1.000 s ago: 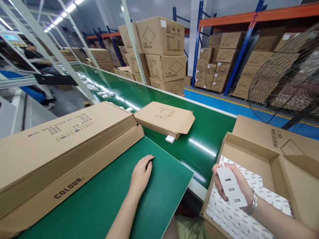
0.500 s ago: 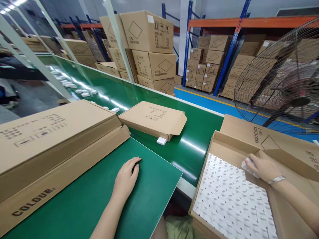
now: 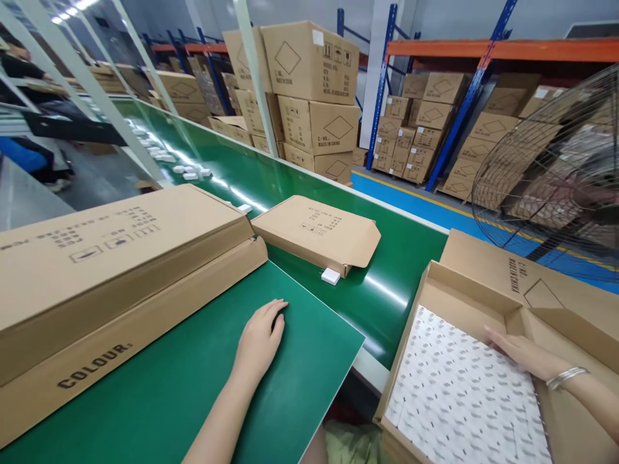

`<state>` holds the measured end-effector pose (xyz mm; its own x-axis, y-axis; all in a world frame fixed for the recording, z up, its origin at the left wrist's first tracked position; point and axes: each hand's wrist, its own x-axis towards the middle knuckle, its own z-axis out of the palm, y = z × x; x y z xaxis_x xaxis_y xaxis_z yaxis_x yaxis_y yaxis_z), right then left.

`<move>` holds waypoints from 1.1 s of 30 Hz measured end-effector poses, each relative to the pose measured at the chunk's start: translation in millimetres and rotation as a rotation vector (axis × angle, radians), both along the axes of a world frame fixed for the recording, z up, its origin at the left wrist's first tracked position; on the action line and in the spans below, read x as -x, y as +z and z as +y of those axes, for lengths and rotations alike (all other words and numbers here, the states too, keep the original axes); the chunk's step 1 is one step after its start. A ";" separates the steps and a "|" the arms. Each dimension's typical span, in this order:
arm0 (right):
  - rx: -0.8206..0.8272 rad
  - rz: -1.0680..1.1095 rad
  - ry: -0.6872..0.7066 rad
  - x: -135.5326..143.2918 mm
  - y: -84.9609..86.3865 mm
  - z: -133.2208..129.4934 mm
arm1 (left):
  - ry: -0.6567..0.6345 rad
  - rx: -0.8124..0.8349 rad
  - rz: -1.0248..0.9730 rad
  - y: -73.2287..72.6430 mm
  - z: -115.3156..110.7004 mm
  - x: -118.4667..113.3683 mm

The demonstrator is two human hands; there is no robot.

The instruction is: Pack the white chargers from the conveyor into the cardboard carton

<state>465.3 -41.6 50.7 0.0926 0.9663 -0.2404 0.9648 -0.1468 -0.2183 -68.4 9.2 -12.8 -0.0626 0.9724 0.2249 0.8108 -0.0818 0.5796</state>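
My left hand [image 3: 260, 334] lies relaxed on the green tabletop [image 3: 188, 361], thumb apart from its fingers, holding nothing. At the right, an open carton [image 3: 457, 283] contains small white boxes [image 3: 464, 386] packed in a flat, close layer with grey printing. My right hand [image 3: 527, 354] is over the far right part of that layer, fingers stretched out and nothing visible in them; its underside is hidden, so I cannot tell whether it touches the boxes.
Left of me lie large flat cartons [image 3: 130, 238]. A closed carton [image 3: 319, 225] and a loose white box [image 3: 331, 276] sit on the green conveyor [image 3: 406, 251]. Behind it stand stacked cartons [image 3: 314, 122]; a large fan [image 3: 556, 174] is at right.
My right hand has let go of the small white boxes, which now fill the gap in the layer, and its fingers have straightened. My left hand stays on the tabletop. The view has shifted.
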 end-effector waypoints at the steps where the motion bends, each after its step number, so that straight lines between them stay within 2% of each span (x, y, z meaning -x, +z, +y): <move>1: 0.004 -0.011 0.032 12.7 6.9 12.9 | -0.003 -0.005 -0.003 -0.7 0.4 0.0; 2: -0.033 -0.027 0.083 30.0 13.5 27.8 | -0.005 -0.012 -0.005 -1.5 0.9 -0.2; 4: -0.241 -0.056 0.177 76.7 22.9 62.3 | -0.008 -0.036 -0.012 -3.2 1.8 -0.8; 7: -0.462 -0.096 0.398 160.1 21.2 118.1 | -0.008 -0.078 -0.023 -5.4 2.7 -1.8; 9: -0.512 -0.234 0.503 209.6 9.9 152.1 | -0.008 -0.095 -0.028 -5.9 3.4 -1.9; 11: -0.515 -0.359 0.579 245.5 -6.3 179.8 | -0.005 -0.101 -0.031 -5.4 4.5 -1.8; 13: -0.514 -0.457 0.641 265.8 -23.1 200.2 | -0.003 -0.098 -0.033 -4.1 6.3 -1.9; 15: -0.523 -0.539 0.686 271.9 -36.5 214.1 | 0.001 -0.089 -0.038 -2.4 8.5 -2.4; 18: -0.564 -0.617 0.737 261.4 -45.7 224.4 | 0.015 -0.083 -0.046 -0.6 10.3 -3.4; 21: -0.552 -0.661 0.725 232.6 -44.9 226.9 | 0.021 -0.090 -0.033 0.5 9.4 -3.4; 25: -0.421 -0.691 0.532 166.7 -40.7 233.0 | 0.015 -0.079 -0.024 2.4 7.4 -3.1; 29: -0.260 -0.622 0.344 92.3 -29.5 253.2 | 0.015 -0.077 -0.022 1.4 7.4 -3.4; 31: -0.193 -0.565 0.265 66.5 -19.5 266.0 | 0.019 -0.077 -0.018 -0.5 7.7 -3.3; 33: -0.147 -0.548 0.204 54.1 -9.9 277.7 | 0.021 -0.072 -0.014 -2.4 7.9 -2.9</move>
